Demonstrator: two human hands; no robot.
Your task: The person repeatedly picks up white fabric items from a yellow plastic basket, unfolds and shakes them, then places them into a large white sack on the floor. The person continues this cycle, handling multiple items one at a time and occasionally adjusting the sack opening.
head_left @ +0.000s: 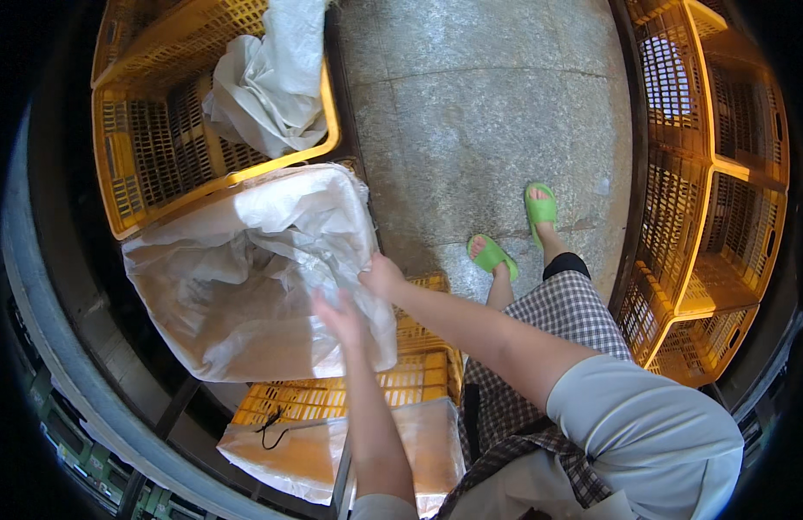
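Note:
A white woven plastic sack [202,325] is spread open like a liner, its folded sides draped over a crate that it mostly hides. My right hand [382,276] is closed on the sack's right edge. Just beside it, my left hand [341,319] is over the sack's near right inner side, slightly blurred, with the fingers apart. Creased, translucent plastic shows inside the sack, and its bottom is partly in shadow.
Beyond the sack, a yellow slatted crate [215,184] holds crumpled white sacking [267,95]. Nearer me is another yellow crate [354,377] with a plastic-covered one below. Stacked yellow crates [714,191] line the right side of the grey floor [488,104].

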